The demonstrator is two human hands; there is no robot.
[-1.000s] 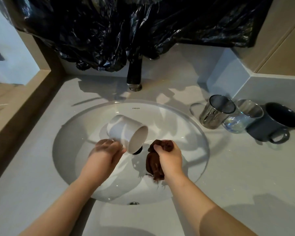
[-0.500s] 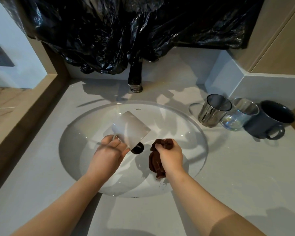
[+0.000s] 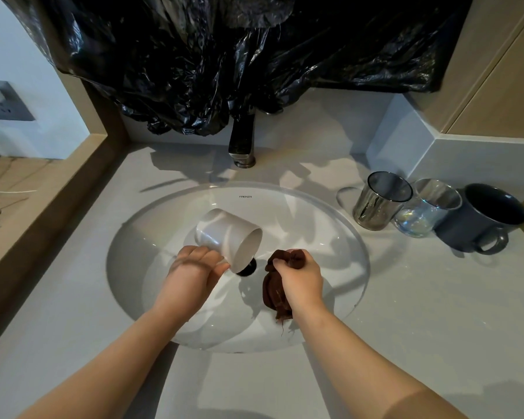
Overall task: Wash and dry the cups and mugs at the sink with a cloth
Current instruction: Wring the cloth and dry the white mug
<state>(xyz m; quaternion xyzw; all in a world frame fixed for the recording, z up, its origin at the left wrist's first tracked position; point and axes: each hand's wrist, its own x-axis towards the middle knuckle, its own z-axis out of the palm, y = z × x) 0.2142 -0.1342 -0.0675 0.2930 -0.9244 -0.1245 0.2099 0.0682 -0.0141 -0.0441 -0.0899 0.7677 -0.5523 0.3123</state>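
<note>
Head view: the left hand [image 3: 194,273] grips the white mug [image 3: 224,231], probably by its hidden handle. It has rolled the mug since half a second ago, so the mouth now tips over the drain [image 3: 248,269]. Just right of the drain, the right hand [image 3: 300,279] stays clenched round the bunched brown cloth [image 3: 273,293]. The mug looks drained, so wiping likely comes next.

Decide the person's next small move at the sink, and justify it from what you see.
Probably push the brown cloth into the white mug: the left hand holds it tilted, open mouth toward the right hand, which grips the bunched cloth just beside it.
</note>
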